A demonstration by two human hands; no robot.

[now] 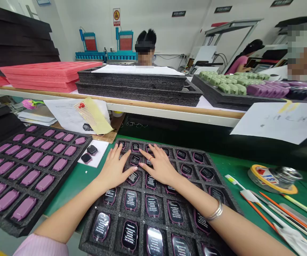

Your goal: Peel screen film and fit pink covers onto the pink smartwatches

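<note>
1. In the head view, your left hand point(113, 169) and right hand point(160, 167) lie flat, side by side, on the far rows of a dark foam tray point(117, 209). The tray sits on a green desk mat point(238, 185).
2. Your fingers point(124, 151) are spread and released, resting on the tray's contents; neither hand is clenched or grasping anything.
3. The tray holds rows of watch bodies point(130, 200) with mauve rims and dark, printed faces, one per compartment. The ones under your palms are partly hidden.
4. A metal bangle point(214, 211) circles your right wrist, and a pale pink sleeve point(40, 247) shows at your left forearm.
5. Just left of your left hand, two loose watch bodies point(89, 154) lie on a white card point(100, 149). Beyond them, a second foam tray point(9, 224) carries rows of mauve pieces point(24, 208).
6. To your right, on the mat, are a yellow-rimmed tape roll point(274, 179), a white brush point(235, 181) and orange-handled tools point(276, 220).
7. Ahead, a raised shelf point(143, 106) carries stacked pink foam point(44, 76) and dark foam trays point(132, 85). A co-worker point(145, 49) sits beyond them.
</note>
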